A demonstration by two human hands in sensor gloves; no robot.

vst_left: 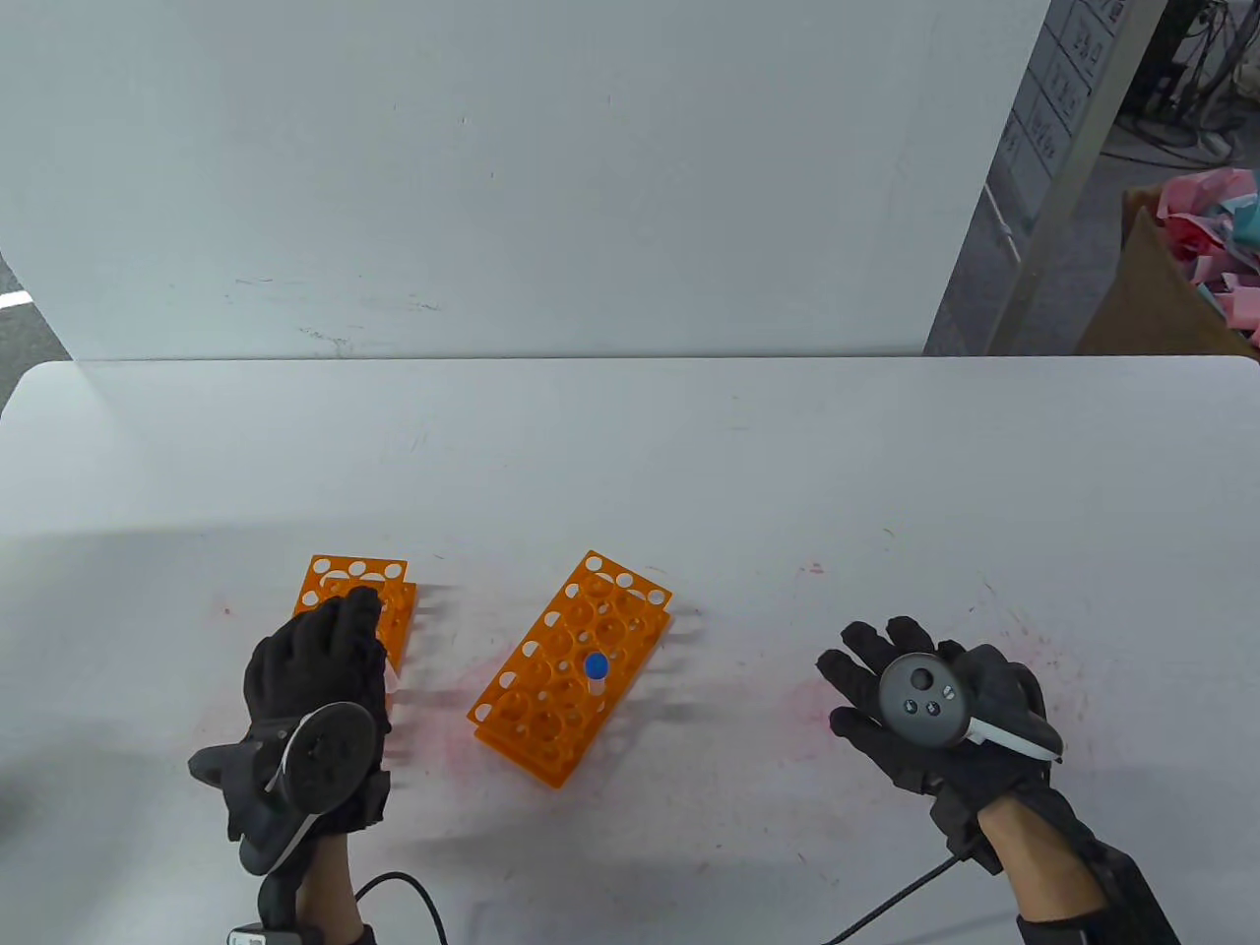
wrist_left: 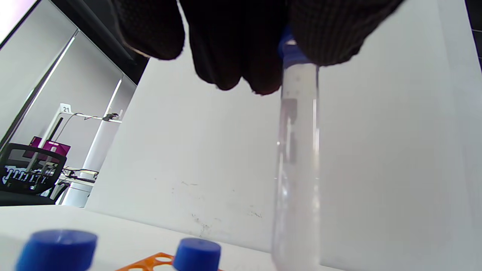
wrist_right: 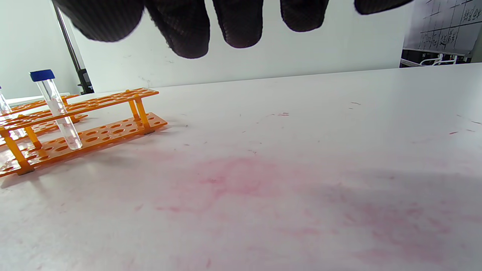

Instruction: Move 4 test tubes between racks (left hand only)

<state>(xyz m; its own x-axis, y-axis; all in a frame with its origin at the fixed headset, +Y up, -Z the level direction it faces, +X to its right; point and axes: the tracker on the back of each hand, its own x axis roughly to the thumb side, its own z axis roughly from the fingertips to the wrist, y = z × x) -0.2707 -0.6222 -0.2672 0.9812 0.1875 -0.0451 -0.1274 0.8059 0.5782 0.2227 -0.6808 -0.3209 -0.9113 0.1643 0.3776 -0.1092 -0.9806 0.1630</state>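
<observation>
Two orange racks lie on the white table. My left hand (vst_left: 330, 655) hovers over the left rack (vst_left: 359, 581) and hides most of it. In the left wrist view its fingers (wrist_left: 331, 34) pinch the blue cap of a clear test tube (wrist_left: 299, 158), which hangs upright. Two more blue caps (wrist_left: 56, 250) (wrist_left: 197, 254) stand below it in that rack. The middle rack (vst_left: 571, 664) holds one blue-capped tube (vst_left: 596, 669), also seen in the right wrist view (wrist_right: 56, 109). My right hand (vst_left: 906, 689) rests open on the table at the right, empty.
A white board stands behind the table's far edge. Pink stains mark the table around the racks. Cables run off the front edge from both wrists. A cardboard box with pink scraps (vst_left: 1191, 276) sits beyond the table at the far right.
</observation>
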